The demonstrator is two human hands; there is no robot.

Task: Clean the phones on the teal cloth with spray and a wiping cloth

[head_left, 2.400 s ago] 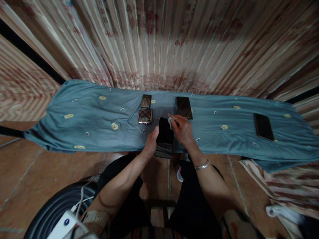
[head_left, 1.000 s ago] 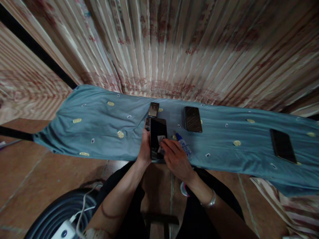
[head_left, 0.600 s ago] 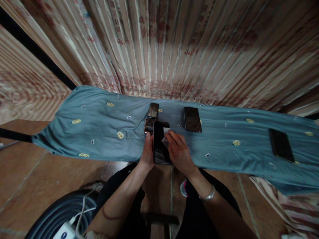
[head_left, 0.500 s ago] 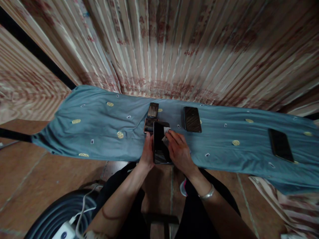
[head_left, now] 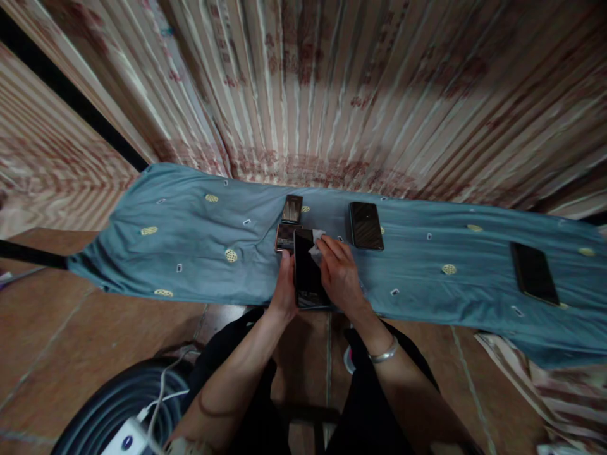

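My left hand grips the left edge of a black phone, held screen-up over the near edge of the blue cloth. My right hand presses a small white wipe onto the top of the phone's screen, fingers closed on it. Just beyond the held phone lie two small phones, a copper-framed one and a darker one.
A black phone lies on the cloth to the right, and another far right. Striped curtains hang behind. On the tiled floor at lower left are a dark round object and a white device with cables.
My right hand has slid the wipe from the middle of the screen up to its top edge. The small bottle seen beside my right hand a second ago is now hidden.
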